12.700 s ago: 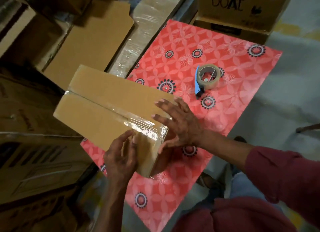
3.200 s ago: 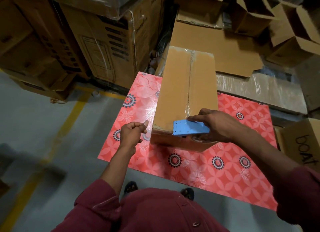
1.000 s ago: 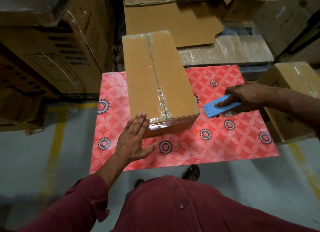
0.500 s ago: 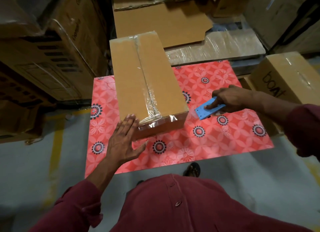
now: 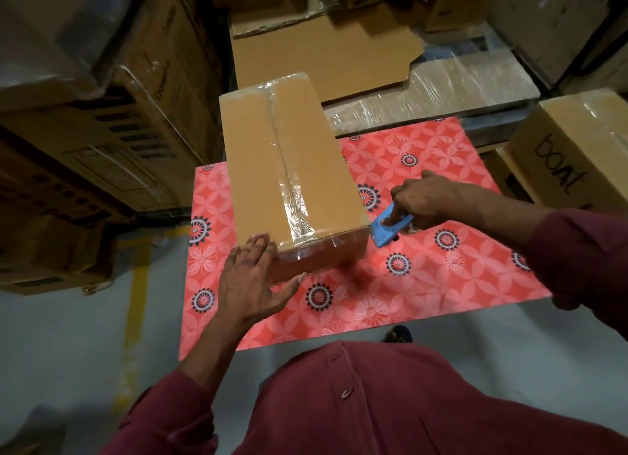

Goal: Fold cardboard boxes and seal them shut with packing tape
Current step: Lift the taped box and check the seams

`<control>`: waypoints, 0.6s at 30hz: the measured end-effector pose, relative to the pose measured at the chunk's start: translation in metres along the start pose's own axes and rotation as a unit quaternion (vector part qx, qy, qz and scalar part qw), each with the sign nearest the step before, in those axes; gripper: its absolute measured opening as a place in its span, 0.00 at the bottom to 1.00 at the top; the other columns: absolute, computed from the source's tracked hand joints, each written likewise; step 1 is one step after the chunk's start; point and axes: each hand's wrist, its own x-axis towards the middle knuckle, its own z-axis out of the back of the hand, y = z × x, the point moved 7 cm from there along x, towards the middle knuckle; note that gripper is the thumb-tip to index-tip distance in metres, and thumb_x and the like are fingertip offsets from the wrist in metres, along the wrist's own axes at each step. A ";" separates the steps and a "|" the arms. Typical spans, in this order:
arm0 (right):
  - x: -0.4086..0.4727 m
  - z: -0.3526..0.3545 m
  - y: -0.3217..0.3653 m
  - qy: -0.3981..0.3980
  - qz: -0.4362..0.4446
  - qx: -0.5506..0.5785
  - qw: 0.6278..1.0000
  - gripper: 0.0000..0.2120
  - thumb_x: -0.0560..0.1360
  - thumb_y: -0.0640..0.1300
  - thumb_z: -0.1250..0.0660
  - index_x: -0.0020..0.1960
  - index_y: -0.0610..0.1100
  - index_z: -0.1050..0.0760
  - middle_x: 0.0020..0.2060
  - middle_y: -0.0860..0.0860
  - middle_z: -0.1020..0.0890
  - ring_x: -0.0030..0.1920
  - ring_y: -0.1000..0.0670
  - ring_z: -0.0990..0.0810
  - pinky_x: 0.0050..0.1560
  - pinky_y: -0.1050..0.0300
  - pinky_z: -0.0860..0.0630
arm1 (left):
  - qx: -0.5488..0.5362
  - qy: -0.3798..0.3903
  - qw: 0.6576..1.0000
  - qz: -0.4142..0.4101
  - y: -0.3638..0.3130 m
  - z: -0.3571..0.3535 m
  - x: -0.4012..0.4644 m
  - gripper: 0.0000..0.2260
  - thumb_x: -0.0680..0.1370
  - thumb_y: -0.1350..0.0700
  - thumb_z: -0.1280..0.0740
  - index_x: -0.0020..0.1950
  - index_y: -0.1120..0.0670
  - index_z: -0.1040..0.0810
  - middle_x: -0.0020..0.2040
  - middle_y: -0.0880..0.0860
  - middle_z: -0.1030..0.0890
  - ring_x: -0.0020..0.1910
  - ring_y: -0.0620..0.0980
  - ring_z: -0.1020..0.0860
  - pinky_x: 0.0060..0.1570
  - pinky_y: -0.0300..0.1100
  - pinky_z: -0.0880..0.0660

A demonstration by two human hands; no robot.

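Observation:
A long brown cardboard box lies on the red flowered table, its top seam covered by clear tape that runs down over the near end. My left hand rests flat with spread fingers against the box's near left corner. My right hand grips the blue tape dispenser just to the right of the box's near end, low over the table. The tape roll itself is mostly hidden under that hand.
Flat cardboard sheets and a plastic-wrapped bundle lie behind the table. Stacked cartons stand on the left. A carton marked "boat" stands on the right. Grey floor with a yellow line lies below.
My right hand has brought the dispenser leftward, closer to the box's near right corner. My left hand has stayed pressed at the near left corner.

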 end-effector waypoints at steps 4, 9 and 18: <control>0.000 0.003 0.000 0.010 -0.012 0.016 1.000 0.20 0.77 0.58 0.31 0.69 0.70 0.27 0.53 0.55 0.27 0.61 0.47 0.23 0.57 0.45 0.32 | -0.018 -0.037 0.998 -0.046 -0.027 0.005 0.011 0.30 0.76 0.31 0.33 0.66 0.54 0.18 0.72 0.57 0.22 0.74 0.57 0.27 0.72 0.58 0.32; 0.017 -0.019 0.018 0.010 -0.030 -0.039 0.999 0.15 0.78 0.55 0.29 0.64 0.63 0.22 0.56 0.54 0.22 0.62 0.46 0.24 0.62 0.42 0.34 | -0.080 -0.095 0.989 -0.080 -0.068 0.011 0.036 0.29 0.78 0.34 0.32 0.62 0.58 0.16 0.65 0.57 0.17 0.67 0.57 0.21 0.66 0.54 0.26; 0.042 -0.122 0.000 0.157 -0.007 0.241 0.958 0.27 0.72 0.41 0.29 0.68 0.62 0.21 0.56 0.57 0.18 0.50 0.52 0.21 0.54 0.57 0.23 | -0.225 -0.098 0.969 -0.021 -0.064 0.027 0.049 0.27 0.81 0.35 0.34 0.62 0.58 0.16 0.61 0.53 0.15 0.61 0.51 0.18 0.61 0.49 0.22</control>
